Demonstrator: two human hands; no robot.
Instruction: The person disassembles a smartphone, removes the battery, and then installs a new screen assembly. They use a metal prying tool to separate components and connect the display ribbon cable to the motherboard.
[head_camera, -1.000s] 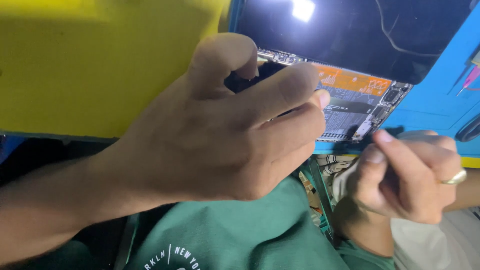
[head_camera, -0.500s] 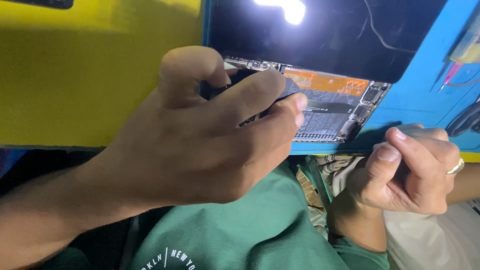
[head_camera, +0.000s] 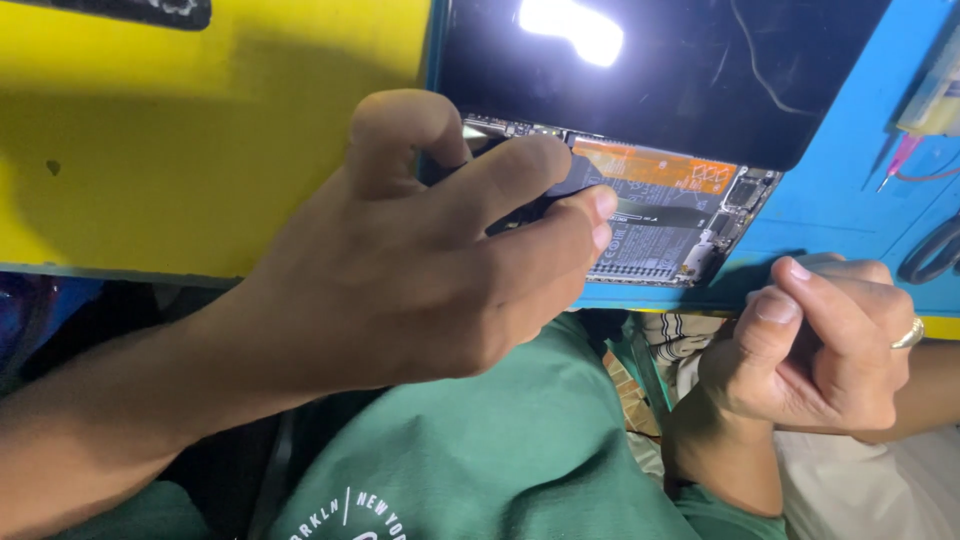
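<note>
Curling over the middle of the frame, the left hand (head_camera: 420, 270) has thumb and fingers pinched close on a small dark part; what it is I cannot tell, since the fingers hide most of it. It sits at the near edge of the opened phone (head_camera: 660, 215), which lies flat on the blue mat (head_camera: 840, 210) in the upper right, likely so its insides face up. Those insides show an orange flex strip, a printed grey battery and tiny metal parts; the glossy black screen (head_camera: 650, 70) above mirrors a lamp. At lower right, the right hand (head_camera: 815, 345), ringed, is loosely curled shut, apparently empty. A matte yellow board (head_camera: 200, 130) fills the upper left.
</note>
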